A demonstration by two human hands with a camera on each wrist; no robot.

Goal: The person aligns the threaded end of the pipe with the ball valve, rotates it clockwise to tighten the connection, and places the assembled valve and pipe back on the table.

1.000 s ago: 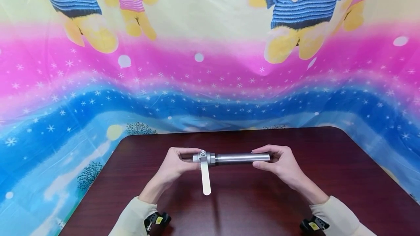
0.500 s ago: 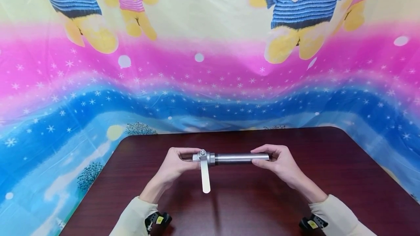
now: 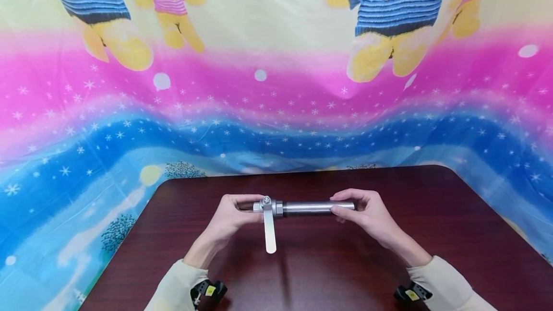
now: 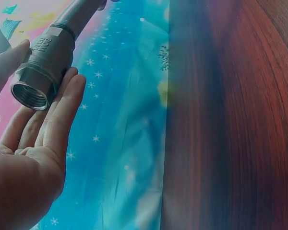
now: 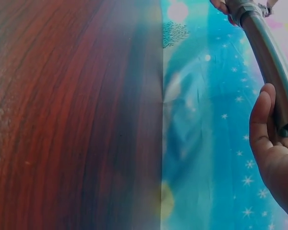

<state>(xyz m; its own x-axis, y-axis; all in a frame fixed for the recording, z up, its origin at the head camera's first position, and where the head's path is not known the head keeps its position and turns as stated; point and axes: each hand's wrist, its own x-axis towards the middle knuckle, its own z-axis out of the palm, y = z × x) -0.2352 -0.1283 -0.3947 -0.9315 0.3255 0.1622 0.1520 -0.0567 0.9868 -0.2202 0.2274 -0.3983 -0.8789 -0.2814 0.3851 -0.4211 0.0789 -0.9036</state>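
Above the table, a silver ball valve (image 3: 273,209) and a metal pipe (image 3: 319,208) form one level line, the pipe running from the valve's right end. The valve's flat lever (image 3: 270,234) points toward the person. Thumb and fingers of my left hand (image 3: 235,212) pinch the valve body. In the left wrist view the valve (image 4: 44,60) shows raised lettering and an open end with inner threads. My right hand (image 3: 367,210) grips the pipe near its free end, thumb in front. The right wrist view shows the pipe (image 5: 271,57) with its hollow end beside the palm.
A dark red-brown wooden table (image 3: 345,263) with rounded far corners lies below the hands. Behind it hangs a printed cloth (image 3: 276,124) with bears and snowflakes. Each cuff carries a black wrist device (image 3: 209,291).
The lever's tip has risen slightly in the head view. My right hand's fingers have shifted a little on the pipe, with a fingertip now showing below it. The left hand keeps its hold.
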